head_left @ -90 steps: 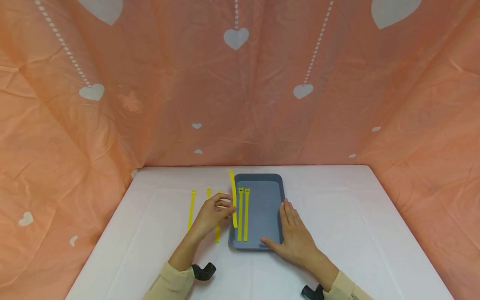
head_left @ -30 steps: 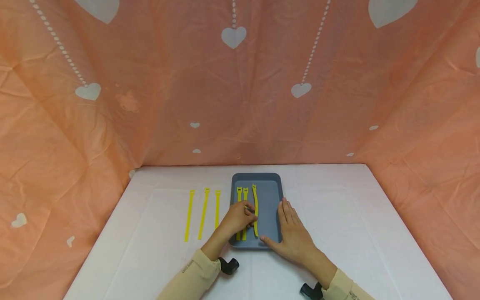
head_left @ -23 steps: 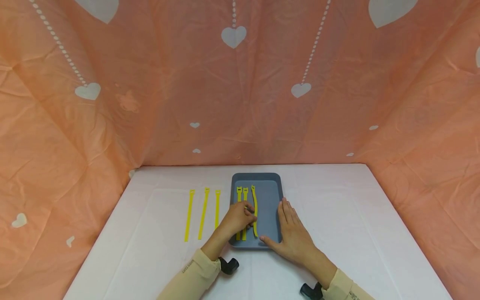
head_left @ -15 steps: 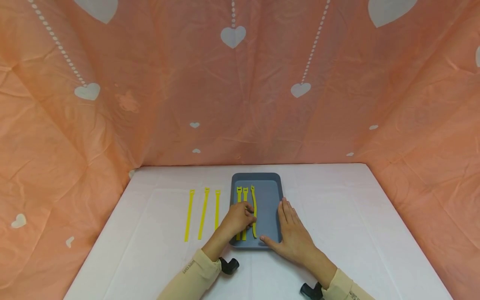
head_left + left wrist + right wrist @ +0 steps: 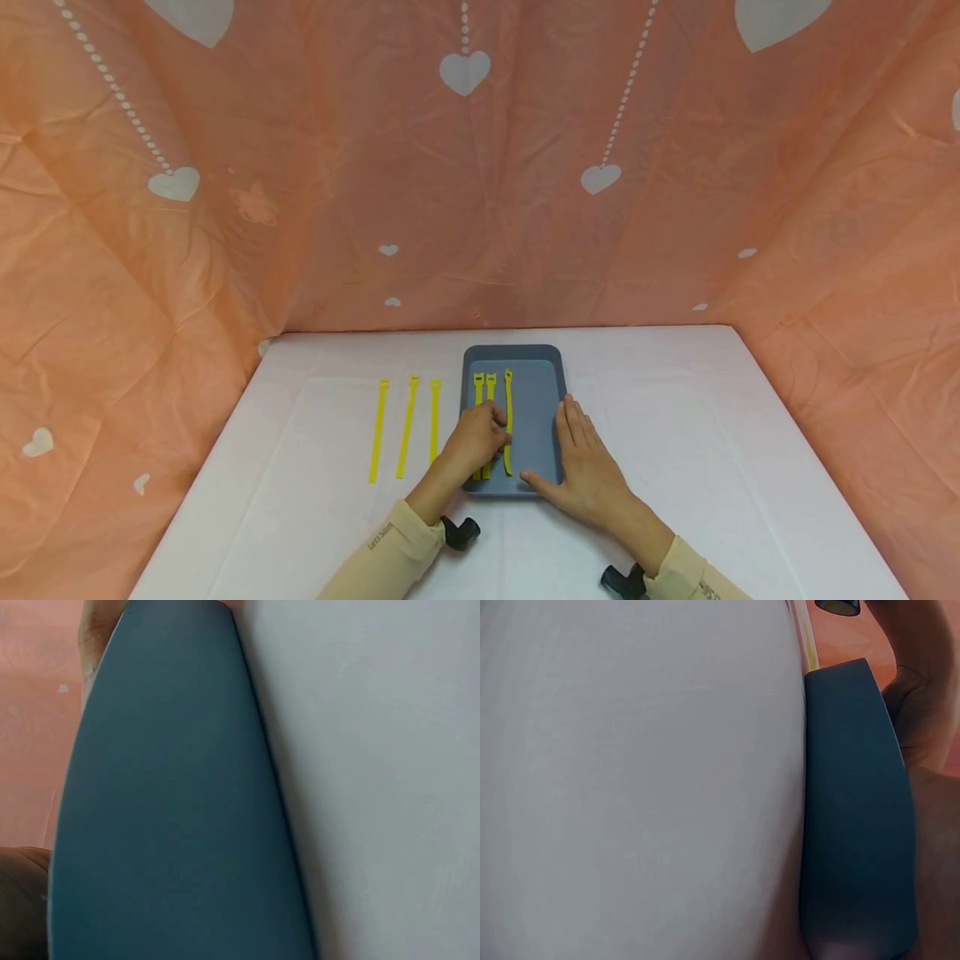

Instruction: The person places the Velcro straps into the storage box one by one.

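Nearest in the head view, the right hand (image 5: 592, 475) lies flat with straight fingers together along the right rim of the grey tray (image 5: 542, 392), thumb at its near edge. The left hand (image 5: 472, 442) curls over the tray's left half, its fingertips on the third yellow tie (image 5: 507, 421); whether they pinch it I cannot tell. Two more ties (image 5: 483, 392) lie parallel beside it. Farther left, three ties (image 5: 407, 425) lie on the white table (image 5: 675, 433). The wrist views show only the tray's wall (image 5: 172, 825) against the table, no ties clearly.
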Tool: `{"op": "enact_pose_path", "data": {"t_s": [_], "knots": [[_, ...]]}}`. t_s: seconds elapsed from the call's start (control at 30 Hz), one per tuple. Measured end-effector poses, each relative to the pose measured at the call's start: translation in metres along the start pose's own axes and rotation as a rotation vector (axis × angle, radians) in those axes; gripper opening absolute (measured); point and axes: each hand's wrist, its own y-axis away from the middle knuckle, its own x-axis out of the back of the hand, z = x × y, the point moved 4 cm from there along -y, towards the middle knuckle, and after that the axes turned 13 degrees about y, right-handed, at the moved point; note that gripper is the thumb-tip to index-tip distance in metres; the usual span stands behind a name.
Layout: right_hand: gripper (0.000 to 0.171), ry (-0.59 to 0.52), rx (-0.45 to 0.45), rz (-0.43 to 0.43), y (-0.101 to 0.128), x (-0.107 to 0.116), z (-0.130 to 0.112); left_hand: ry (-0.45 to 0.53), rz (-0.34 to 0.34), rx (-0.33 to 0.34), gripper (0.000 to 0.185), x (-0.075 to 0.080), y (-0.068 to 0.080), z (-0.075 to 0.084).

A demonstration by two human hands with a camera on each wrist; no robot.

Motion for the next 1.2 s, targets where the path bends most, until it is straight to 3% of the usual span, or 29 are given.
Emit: {"op": "enact_pose_path", "data": {"t_s": [0.23,0.67,1.03,1.2], "knots": [[0.117,-0.009,0.002,0.004,0.0002,0.0009,-0.0001,-0.033,0.024,-0.010,0.018,-0.0005,0.0010,0.0035],[0.117,-0.015,0.003,0.010,-0.0002,0.0014,-0.0004,-0.188,0.051,0.001,0.015,-0.0003,0.0054,0.0087],[0.115,-0.023,0.006,0.027,-0.0002,0.0039,-0.0016,-0.188,0.051,0.020,0.017,-0.0020,0.0074,0.0074],[0.117,-0.020,-0.001,-0.003,-0.0002,0.0016,-0.0003,-0.170,0.045,-0.003,0.016,0.0005,0.0081,0.0066]]}}
